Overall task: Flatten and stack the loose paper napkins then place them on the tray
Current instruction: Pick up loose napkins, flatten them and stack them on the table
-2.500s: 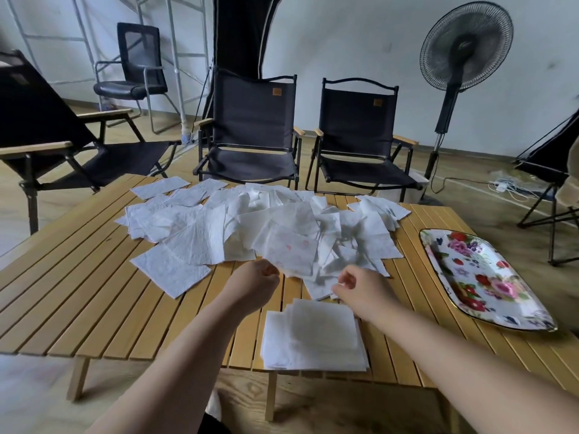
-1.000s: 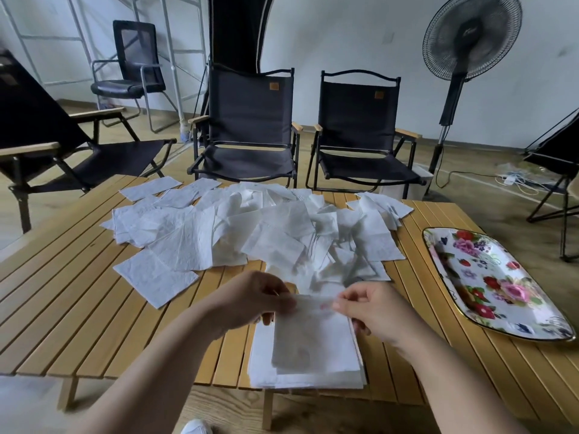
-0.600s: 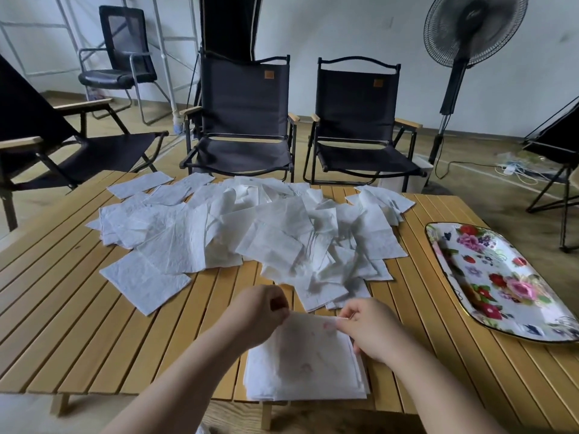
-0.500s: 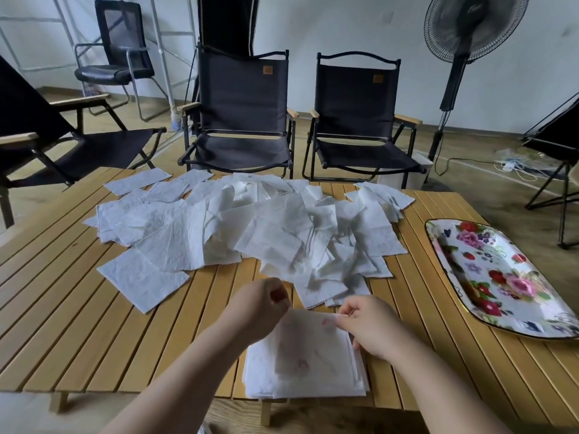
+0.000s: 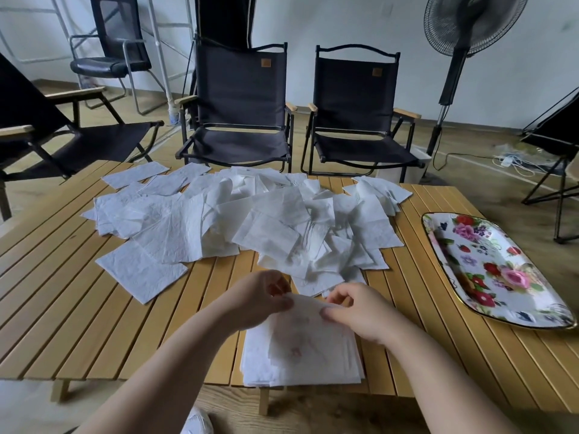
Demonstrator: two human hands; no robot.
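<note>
Left hand (image 5: pixel 263 299): back turned to the camera, fingers curled inward, thumb and fingertips pinching the left part of the far edge of one thin napkin (image 5: pixel 308 336). Right hand (image 5: pixel 360 311): knuckles up, fingers bent, thumb (image 5: pixel 329 314) closed against the fingertips on the right part of the same edge. Spacing: the two hands near each other but apart, roughly level, a short run of napkin edge between them. Left forearm (image 5: pixel 175 364): bare, entering from the lower left, angled up and rightward. Right forearm (image 5: pixel 438 377): bare, entering from the lower right, angled up and leftward. Both arms converge toward the middle of the view.
</note>
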